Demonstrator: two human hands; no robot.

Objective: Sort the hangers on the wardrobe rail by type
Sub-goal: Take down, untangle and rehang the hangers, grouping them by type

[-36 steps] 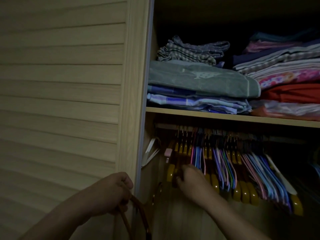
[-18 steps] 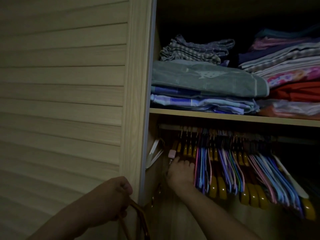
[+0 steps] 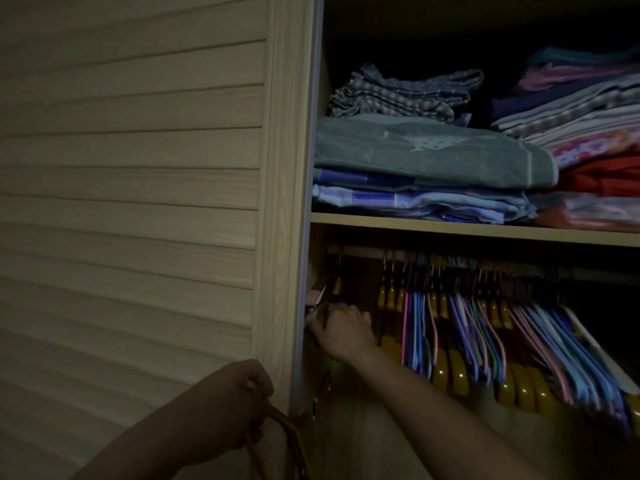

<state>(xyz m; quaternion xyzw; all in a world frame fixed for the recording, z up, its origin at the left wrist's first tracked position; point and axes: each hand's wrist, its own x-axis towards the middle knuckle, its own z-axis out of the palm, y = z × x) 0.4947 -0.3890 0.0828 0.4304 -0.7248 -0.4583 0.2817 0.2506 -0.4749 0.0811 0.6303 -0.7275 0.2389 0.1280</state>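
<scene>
From the head camera, low in the frame and in front of the slatted door (image 3: 131,202), my left hand (image 3: 239,403) was clenched around the top of some brown wooden hangers (image 3: 287,434) that I held off the rail, their lower parts running out of the bottom of the picture. My right hand (image 3: 343,332) reached into the wardrobe at centre frame, fingers curled at the far left end of the rail (image 3: 363,252), close to a couple of hangers (image 3: 329,289) hanging against the side wall; the light was too dim to tell whether I had one gripped or was only pushing at them. A bare stretch of rail separated those from the main row. To the right of that gap hung a few yellow-brown hangers (image 3: 391,296), then thin coloured ones (image 3: 419,327), and further toward the right of the frame more yellow-brown ones and thin pink, purple and blue ones alternated in bunches. I judged the sorting well short of done: the left end was starting to group, but the right part was plainly mixed, and the ones in my left hand had to go back. Above, folded clothes (image 3: 426,157) sat on the shelf (image 3: 485,230).
</scene>
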